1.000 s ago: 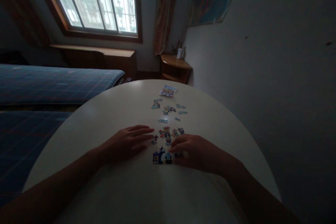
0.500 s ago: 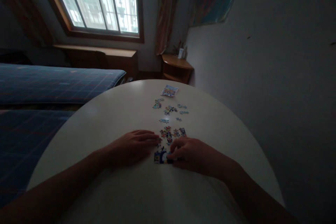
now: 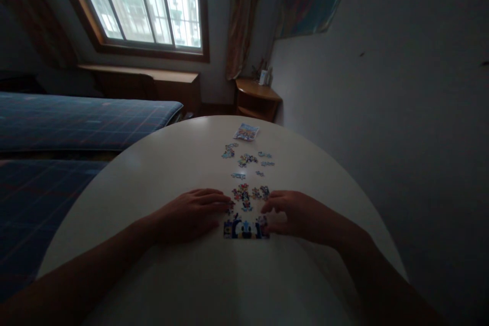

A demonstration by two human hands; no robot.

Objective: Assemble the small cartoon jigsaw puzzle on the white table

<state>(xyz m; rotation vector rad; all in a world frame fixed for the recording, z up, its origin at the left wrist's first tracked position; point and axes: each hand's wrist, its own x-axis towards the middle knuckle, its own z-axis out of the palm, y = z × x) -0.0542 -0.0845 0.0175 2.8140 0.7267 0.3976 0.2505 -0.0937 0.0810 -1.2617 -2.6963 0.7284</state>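
While left hand [image 3: 193, 213] stretches flat, unclenched | right hand [image 3: 295, 214] arches beside puzzle [image 3: 245, 230], thumb parted

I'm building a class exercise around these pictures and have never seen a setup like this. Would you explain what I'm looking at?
There is no machine here: the left hand and right hand are a person's own bare hands. Every picture comes from one camera worn on that person's head, looking forward and down.

On the round white table, a joined strip of jigsaw puzzle lies nearest the person. Smaller clusters of jigsaw pieces spread beyond it, with a square illustrated sheet or packet farthest away.

The left fingertips reach a small cluster. The right thumb and fingers are apart beside the strip's right end; no piece can be seen held, and the dim light hides exact contact.
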